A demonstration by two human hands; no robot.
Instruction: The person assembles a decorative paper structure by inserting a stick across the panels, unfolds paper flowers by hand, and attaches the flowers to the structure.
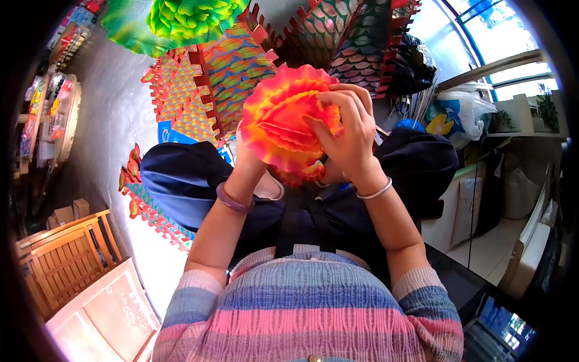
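An artificial flower (283, 114) with ruffled pink, orange and yellow petals is held up over my lap. My left hand (248, 158) is behind and below it at the left, gripping it from underneath; its fingers are mostly hidden by the petals. At the flower's right side, my right hand (350, 123) pinches the inner petals between thumb and fingers. A smaller patch of red and orange petals (298, 176) shows beneath the bloom, partly covered. Both wrists wear bracelets.
A green and yellow artificial flower (190, 21) is at the top left. Scale-patterned panels with red notched edges (235, 66) stand ahead on the floor. Plastic bags (461, 111) lie at the right below a window. A wooden folding chair (72, 259) is at the lower left.
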